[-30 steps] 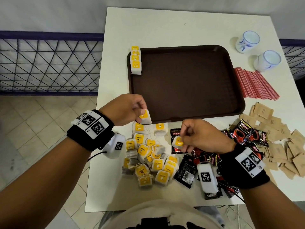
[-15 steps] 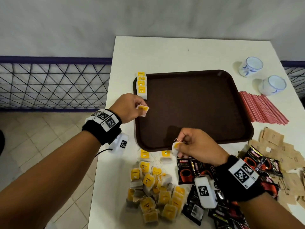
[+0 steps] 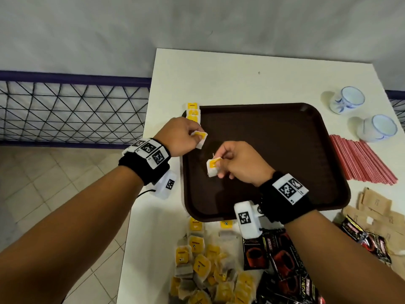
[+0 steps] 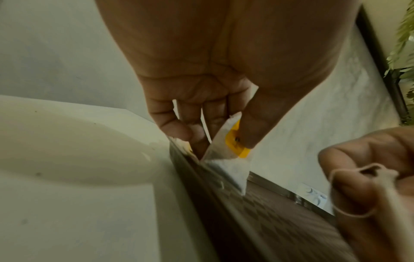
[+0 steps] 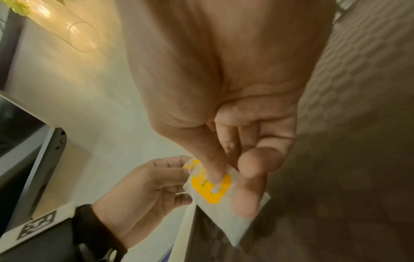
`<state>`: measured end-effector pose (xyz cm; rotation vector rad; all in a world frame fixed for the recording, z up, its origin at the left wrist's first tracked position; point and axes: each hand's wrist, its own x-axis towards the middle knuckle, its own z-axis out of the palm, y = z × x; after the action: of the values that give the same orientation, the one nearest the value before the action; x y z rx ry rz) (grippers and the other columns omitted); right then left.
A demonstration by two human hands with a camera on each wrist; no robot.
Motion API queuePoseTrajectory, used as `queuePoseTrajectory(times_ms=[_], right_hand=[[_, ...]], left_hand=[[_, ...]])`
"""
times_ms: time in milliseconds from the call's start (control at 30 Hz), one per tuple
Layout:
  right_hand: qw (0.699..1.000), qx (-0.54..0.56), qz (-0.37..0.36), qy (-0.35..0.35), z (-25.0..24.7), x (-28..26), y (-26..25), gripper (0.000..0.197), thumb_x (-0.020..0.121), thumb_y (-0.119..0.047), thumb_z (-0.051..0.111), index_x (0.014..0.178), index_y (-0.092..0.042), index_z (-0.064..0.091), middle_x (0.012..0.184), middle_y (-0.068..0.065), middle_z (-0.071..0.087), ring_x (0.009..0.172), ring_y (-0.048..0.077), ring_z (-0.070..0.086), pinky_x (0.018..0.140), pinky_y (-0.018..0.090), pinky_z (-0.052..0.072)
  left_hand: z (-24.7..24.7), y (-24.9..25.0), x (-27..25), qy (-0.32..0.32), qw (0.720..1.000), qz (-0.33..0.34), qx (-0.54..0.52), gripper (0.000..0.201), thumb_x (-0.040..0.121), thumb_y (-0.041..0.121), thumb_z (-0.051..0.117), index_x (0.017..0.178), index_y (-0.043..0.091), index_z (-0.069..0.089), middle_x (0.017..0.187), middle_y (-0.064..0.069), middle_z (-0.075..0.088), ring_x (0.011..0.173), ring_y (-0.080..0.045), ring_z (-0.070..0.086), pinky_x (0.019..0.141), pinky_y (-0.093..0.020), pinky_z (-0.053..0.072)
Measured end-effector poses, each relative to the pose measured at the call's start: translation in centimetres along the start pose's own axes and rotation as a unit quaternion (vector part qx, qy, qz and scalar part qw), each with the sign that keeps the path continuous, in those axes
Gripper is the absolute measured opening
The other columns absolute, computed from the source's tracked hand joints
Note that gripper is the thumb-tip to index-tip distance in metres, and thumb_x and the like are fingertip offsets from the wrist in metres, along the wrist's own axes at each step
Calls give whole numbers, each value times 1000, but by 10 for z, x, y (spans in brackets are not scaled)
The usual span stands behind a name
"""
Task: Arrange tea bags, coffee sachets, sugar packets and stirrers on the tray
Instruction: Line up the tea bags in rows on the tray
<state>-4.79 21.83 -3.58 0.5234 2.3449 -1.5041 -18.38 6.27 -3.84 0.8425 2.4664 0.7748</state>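
My left hand (image 3: 192, 136) pinches a yellow-tagged tea bag (image 3: 200, 139) above the left rim of the brown tray (image 3: 285, 137), just below a short row of tea bags (image 3: 192, 113) at the tray's far left corner. In the left wrist view the thumb and fingers hold this bag (image 4: 233, 150) by its tag. My right hand (image 3: 221, 163) pinches another tea bag (image 3: 212, 166) over the tray's left half; in the right wrist view its yellow tag (image 5: 210, 187) faces up. A pile of tea bags (image 3: 208, 268) lies near the table's front edge.
Black coffee sachets (image 3: 285, 260) lie right of the tea bag pile. Brown sugar packets (image 3: 377, 207) and red stirrers (image 3: 359, 161) lie right of the tray. Two white cups (image 3: 348, 99) stand at the far right. The table's left edge drops to a tiled floor.
Both hands have moved away from the pile, each carrying a tea bag. The left went toward the row at the tray's far left; the right moved over the tray.
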Motion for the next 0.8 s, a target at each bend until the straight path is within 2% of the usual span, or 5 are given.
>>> queuePoseTrajectory(times_ms=[133,333,533,633,800], right_hand=[[1000,8,0,-7,5,19,-5,15,92,-1,63,83,-12,59,73,18,68,64,22,68,48,24,51],[998,59,18,-26,8,33,-11,17,95,8,55,86,-7,57,74,23,66,55,17,68,51,24,57],[998,58,30,-14,14,49,-18,15,92,8,58,86,-6,57,67,18,67,54,19,69,49,26,55],[997,69,41,-8,18,54,-24,13,92,7,60,88,-5,55,68,18,64,51,18,68,45,24,54],[996,76,37,-8,21,57,-29,13,92,8,60,88,-3,54,72,16,58,45,14,64,43,24,51]], left_hand=[[1,-5,3,-17,1000,18,7,22,94,29,58,109,22,74,90,11,55,90,-11,51,80,-22,36],[0,-14,-1,16,999,24,-41,14,82,23,74,95,27,74,80,9,65,73,-5,59,70,-21,44],[1,-17,1,68,997,12,-48,13,84,27,71,96,24,75,90,3,70,81,-13,64,78,-29,53],[4,-21,5,83,996,16,-14,18,88,26,66,103,21,76,94,3,63,87,-16,61,78,-28,47],[2,-26,10,73,996,24,-53,21,80,16,74,99,25,72,82,4,63,67,-7,54,68,-21,43]])
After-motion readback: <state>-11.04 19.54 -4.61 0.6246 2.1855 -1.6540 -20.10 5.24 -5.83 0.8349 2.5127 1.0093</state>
